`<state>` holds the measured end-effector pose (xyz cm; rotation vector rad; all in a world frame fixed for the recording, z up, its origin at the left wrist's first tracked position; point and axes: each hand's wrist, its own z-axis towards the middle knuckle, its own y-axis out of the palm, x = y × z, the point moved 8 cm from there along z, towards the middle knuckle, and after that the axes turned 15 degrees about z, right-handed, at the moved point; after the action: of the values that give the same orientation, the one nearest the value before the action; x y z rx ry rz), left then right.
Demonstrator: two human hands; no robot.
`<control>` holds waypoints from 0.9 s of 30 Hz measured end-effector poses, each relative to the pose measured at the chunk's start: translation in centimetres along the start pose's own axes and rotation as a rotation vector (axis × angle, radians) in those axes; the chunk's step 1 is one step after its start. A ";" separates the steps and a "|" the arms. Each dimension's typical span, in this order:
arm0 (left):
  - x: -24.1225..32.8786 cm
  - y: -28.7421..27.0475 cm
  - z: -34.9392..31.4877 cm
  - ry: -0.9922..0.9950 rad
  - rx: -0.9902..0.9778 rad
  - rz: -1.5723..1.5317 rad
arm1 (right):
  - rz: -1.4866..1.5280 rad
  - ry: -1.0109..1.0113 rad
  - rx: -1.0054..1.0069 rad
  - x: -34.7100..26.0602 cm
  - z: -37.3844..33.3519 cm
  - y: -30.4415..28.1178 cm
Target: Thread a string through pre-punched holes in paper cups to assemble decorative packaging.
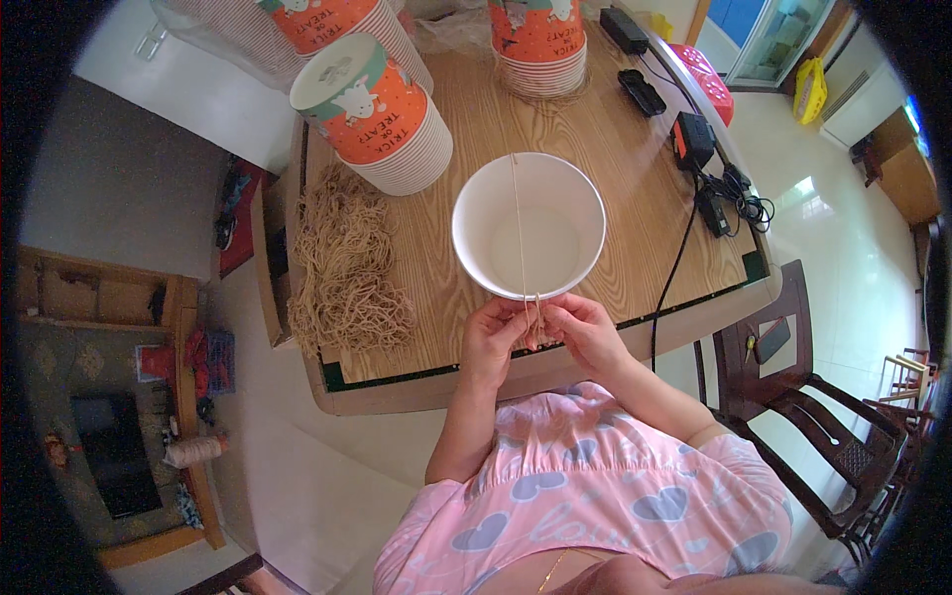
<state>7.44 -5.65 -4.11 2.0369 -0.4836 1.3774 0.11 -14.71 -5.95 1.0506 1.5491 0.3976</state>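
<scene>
Head view, frame centre: left hand [493, 337] and right hand [585, 332] pinch a string [519, 228] at the near rim of a white cup [529, 238]; string stretched taut across its mouth; twine pile [347, 263] left.

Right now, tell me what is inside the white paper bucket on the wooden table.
Inside the white round paper bucket only its bare white wall and bottom show. A thin tan string stretches across its open mouth to the near rim, where both hands' fingers pinch it; they cover the string's end.
</scene>
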 end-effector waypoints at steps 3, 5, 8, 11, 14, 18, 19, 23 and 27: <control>-0.4 0.0 0.1 0.011 -0.055 0.020 | 0.149 0.035 -0.018 0.0 0.0 1.1; -0.2 0.0 0.1 0.004 -0.034 0.012 | 0.164 0.025 0.004 -0.5 -0.2 1.5; -0.2 0.1 0.3 -0.013 -0.027 0.019 | 0.065 -0.108 -0.024 -0.8 0.0 0.7; -0.1 0.3 0.3 -0.015 -0.041 0.033 | 0.030 -0.156 -0.011 -1.2 -0.1 0.0; 0.0 0.3 0.2 -0.037 -0.051 0.051 | -0.003 -0.154 -0.022 -1.2 -0.2 -0.5; -0.4 0.5 0.2 -0.112 -0.109 0.014 | -0.020 -0.103 -0.043 -1.7 -0.6 0.9; -0.4 0.4 0.1 -0.111 -0.106 0.012 | -0.056 -0.086 -0.048 -1.7 -0.7 1.1; -0.4 0.7 0.1 -0.102 -0.138 -0.003 | -0.172 -0.030 -0.062 -1.8 -0.8 0.7; -0.3 1.3 0.2 -0.088 -0.158 0.032 | -0.144 -0.048 -0.083 -1.2 -0.4 -0.2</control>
<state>6.66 -6.72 -4.01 1.9744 -0.6459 1.2311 -0.40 -15.63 -5.30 0.8726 1.5411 0.3319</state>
